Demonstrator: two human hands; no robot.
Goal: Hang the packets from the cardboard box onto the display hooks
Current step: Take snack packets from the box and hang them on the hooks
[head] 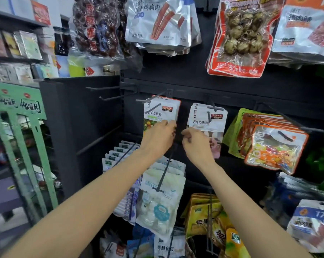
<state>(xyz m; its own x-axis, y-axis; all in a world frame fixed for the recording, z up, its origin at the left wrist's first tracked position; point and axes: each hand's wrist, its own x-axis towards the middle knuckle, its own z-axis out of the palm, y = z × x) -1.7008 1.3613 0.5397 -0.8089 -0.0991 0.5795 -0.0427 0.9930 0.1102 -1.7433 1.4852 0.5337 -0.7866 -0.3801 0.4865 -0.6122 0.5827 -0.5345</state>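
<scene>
two white packets hang on black hooks: a red-edged fruit candy packet (162,112) and a milk candy packet (207,117). our left hand (158,136) touches the first; our right hand (196,144) pinches something dark, we cannot tell what.

Left hand (158,135): raised at the end of a bare forearm extended up and inward from lower left, back of the hand toward the camera, fingers curled forward at the tips. Right hand (195,141): raised on a bare forearm extended from lower right, fingers (187,134) bent and bunched toward the left hand. The two hands sit level, just beside each other, with a narrow gap between them.
</scene>
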